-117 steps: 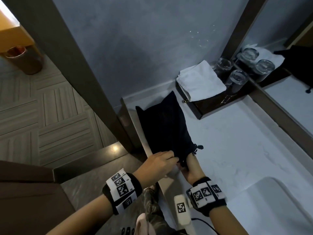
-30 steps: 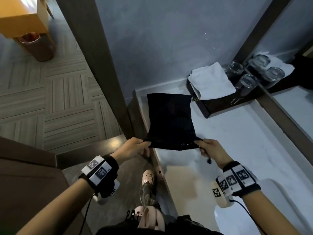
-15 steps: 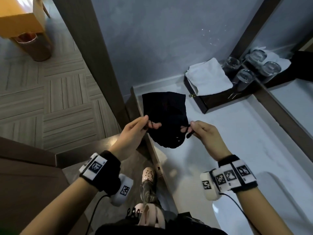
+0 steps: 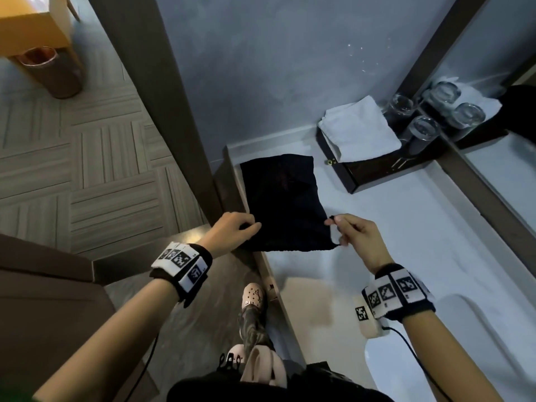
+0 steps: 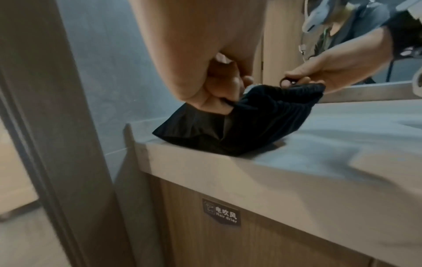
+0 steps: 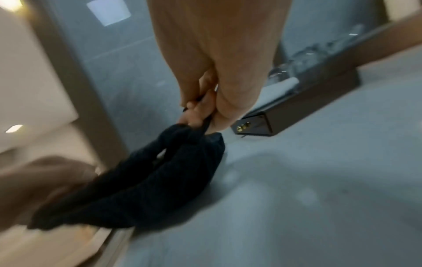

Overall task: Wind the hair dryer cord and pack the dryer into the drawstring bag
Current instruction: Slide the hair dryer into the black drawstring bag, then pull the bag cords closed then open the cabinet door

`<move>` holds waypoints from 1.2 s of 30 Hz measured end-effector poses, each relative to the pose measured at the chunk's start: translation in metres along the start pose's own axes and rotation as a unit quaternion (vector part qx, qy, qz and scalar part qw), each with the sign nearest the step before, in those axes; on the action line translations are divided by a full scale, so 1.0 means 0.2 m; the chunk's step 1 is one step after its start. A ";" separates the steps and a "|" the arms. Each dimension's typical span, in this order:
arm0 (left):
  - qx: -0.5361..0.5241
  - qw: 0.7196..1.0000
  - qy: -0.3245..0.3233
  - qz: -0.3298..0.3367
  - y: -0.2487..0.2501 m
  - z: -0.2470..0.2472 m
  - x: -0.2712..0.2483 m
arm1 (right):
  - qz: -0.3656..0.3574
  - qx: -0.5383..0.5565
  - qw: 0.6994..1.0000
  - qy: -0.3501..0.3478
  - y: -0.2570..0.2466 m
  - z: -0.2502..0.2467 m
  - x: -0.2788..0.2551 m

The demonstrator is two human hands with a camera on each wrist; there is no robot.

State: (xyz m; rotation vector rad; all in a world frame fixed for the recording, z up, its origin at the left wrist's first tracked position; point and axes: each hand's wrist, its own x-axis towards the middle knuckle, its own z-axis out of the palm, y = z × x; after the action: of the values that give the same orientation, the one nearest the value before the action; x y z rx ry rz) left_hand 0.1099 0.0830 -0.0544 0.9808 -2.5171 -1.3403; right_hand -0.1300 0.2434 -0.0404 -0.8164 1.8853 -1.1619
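Bag (image 4: 282,201) lowered since prev, mouth toward person, both hands pinching.

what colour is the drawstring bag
Black, plain with no pattern; the drawstring bag shows best in the head view.

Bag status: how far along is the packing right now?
Done: the black bag looks bulky on the counter, so the dryer is probably inside, though neither it nor its cord shows. In hand: the left hand pinches the bag's mouth on one side and the right hand pinches the other side with the drawstring. Left: the mouth is spread wide, not yet cinched.
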 end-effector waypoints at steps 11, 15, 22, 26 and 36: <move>0.221 0.974 -0.057 0.011 -0.30 -0.15 -0.01 | -0.036 -0.228 0.972 0.047 0.14 -0.24 0.07; 0.185 0.979 -0.082 0.018 -0.22 -0.11 0.15 | -0.063 -0.293 0.953 0.030 0.13 -0.25 0.15; 0.128 0.974 -0.185 0.009 -0.14 -0.16 0.48 | -0.039 -0.326 0.944 -0.025 0.13 -0.25 0.27; 0.112 0.983 -0.148 -0.002 -0.10 -0.10 0.59 | -0.052 -0.326 0.943 -0.034 0.09 -0.17 0.31; -0.098 0.988 0.030 -0.114 -0.09 -0.09 0.60 | -0.029 -0.265 0.959 0.098 0.09 0.01 0.25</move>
State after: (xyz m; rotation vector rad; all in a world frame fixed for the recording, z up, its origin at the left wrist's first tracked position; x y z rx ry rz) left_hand 0.0324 -0.0083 -0.0801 1.2744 -2.2308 -1.5594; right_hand -0.1554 0.2086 -0.0704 -1.0788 2.4015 -0.7936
